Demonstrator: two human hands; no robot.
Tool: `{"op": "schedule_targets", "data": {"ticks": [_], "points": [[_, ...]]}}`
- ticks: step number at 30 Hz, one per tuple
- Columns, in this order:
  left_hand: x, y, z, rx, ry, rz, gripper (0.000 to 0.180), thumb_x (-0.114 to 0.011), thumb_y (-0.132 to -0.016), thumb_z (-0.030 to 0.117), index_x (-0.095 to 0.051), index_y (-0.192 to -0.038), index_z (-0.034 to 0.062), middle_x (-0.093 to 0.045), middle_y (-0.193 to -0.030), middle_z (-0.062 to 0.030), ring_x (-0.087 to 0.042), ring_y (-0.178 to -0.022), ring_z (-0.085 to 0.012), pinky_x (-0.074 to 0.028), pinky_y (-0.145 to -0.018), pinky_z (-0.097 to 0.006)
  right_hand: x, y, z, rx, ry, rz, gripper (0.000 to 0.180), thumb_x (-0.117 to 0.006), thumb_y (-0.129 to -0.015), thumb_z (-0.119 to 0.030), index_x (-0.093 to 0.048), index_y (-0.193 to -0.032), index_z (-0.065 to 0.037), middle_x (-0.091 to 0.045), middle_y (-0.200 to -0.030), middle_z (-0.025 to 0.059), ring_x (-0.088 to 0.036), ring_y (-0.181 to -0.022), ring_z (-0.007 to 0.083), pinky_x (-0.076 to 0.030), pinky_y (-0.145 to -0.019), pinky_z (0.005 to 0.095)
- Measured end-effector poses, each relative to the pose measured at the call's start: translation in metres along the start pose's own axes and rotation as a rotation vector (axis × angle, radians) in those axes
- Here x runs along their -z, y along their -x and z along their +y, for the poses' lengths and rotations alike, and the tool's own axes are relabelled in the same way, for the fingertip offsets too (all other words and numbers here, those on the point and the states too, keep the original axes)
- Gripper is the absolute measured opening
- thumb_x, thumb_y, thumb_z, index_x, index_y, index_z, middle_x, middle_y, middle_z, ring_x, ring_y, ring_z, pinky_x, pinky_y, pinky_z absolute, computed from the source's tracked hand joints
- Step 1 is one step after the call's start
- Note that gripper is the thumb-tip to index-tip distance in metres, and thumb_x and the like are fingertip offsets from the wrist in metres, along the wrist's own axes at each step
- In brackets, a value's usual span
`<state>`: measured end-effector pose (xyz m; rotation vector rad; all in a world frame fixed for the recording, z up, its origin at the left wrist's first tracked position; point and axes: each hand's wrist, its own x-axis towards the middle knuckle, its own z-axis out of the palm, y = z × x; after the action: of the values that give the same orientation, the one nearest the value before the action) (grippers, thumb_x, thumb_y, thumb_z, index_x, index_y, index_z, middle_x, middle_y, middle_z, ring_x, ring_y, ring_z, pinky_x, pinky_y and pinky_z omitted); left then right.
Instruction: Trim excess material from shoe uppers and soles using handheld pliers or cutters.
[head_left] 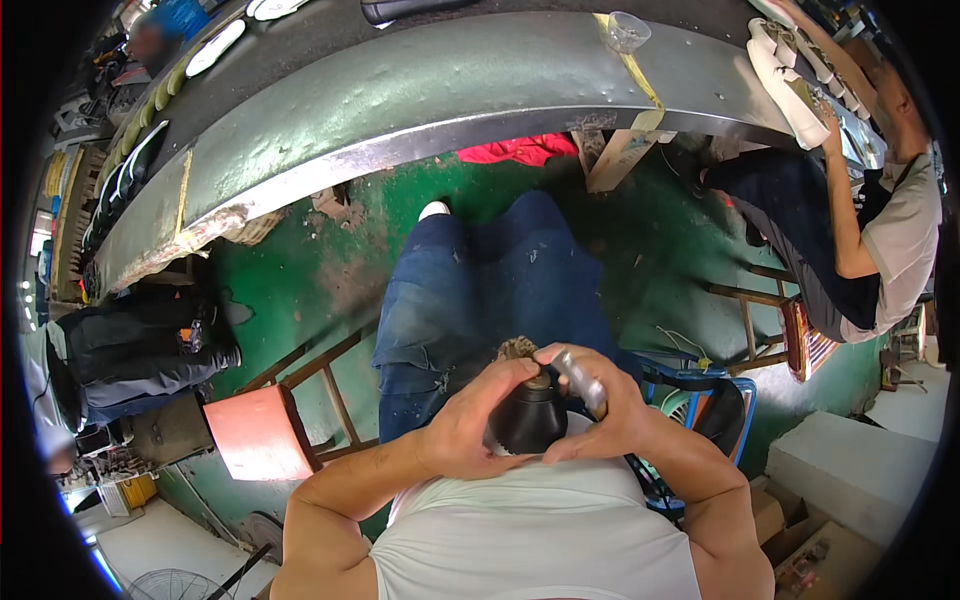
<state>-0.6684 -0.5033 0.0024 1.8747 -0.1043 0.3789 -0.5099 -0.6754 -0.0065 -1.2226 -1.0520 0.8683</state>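
My left hand (468, 420) wraps around a dark rounded object (527, 418), perhaps a shoe on a form, held in my lap close to my chest. My right hand (590, 405) grips the same object from the right side and also holds a short grey metal tool (580, 378) between thumb and fingers. A frayed brownish tip (517, 348) pokes up above the object. My legs in blue jeans (480, 290) stretch out below, over a green floor.
A long curved grey metal conveyor table (420, 90) runs ahead with white shoe soles (795, 70) on it. A seated person (880, 220) works at the right, another person (120, 350) at the left. Red stool (262, 432) at my left, blue basket (715, 405) at my right, cardboard boxes (810, 545).
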Motion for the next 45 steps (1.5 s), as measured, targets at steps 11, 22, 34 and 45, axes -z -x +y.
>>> {"op": "schedule_targets", "data": {"ticks": [11, 22, 34, 45], "points": [[-0.004, 0.003, -0.014, -0.04, -0.067, 0.059, 0.096, -0.091, -0.063, 0.008, -0.037, -0.141, -0.0081, -0.05, -0.138, -0.0281, -0.052, -0.128, -0.0438, -0.044, -0.108, -0.047, 0.003, -0.012, -0.003, -0.058, 0.178, -0.133, 0.073, -0.097, -0.061, -0.021, -0.046, -0.111, -0.007, -0.046, -0.147, 0.0219, -0.056, -0.126, 0.0392, -0.056, -0.086, 0.0408], [0.031, -0.005, -0.071, 0.269, -0.232, -0.045, 0.053, -0.064, -0.092, 0.013, -0.049, -0.142, 0.0027, -0.052, -0.145, -0.0175, -0.038, -0.143, -0.0385, -0.02, -0.119, -0.059, 0.032, -0.044, 0.003, -0.102, 0.351, -0.072, 0.068, -0.087, -0.072, -0.007, -0.044, -0.124, 0.002, -0.049, -0.144, 0.0174, -0.061, -0.12, 0.0278, -0.05, -0.099, 0.035], [0.092, -0.042, -0.171, 0.769, 0.443, 0.372, 0.036, -0.059, -0.089, 0.018, -0.058, -0.124, 0.0069, -0.064, -0.119, -0.0089, -0.059, -0.11, -0.0219, -0.045, -0.094, -0.038, 0.057, -0.039, 0.017, -0.142, 0.114, -0.031, 0.069, -0.088, -0.065, -0.002, -0.044, -0.119, -0.007, -0.053, -0.14, 0.0157, -0.054, -0.123, 0.02, -0.042, -0.105, 0.0356], [-0.016, -0.018, -0.118, 0.226, -0.218, 0.356, 0.047, -0.049, -0.105, 0.033, -0.053, -0.137, -0.0007, -0.062, -0.126, -0.0228, -0.062, -0.112, -0.0361, -0.045, -0.103, -0.039, 0.059, -0.096, 0.058, -0.348, -0.038, 0.491, 0.062, -0.085, -0.075, -0.01, -0.048, -0.122, 0.005, -0.064, -0.113, 0.012, -0.062, -0.101, 0.0175, -0.053, -0.09, 0.0332]]}}
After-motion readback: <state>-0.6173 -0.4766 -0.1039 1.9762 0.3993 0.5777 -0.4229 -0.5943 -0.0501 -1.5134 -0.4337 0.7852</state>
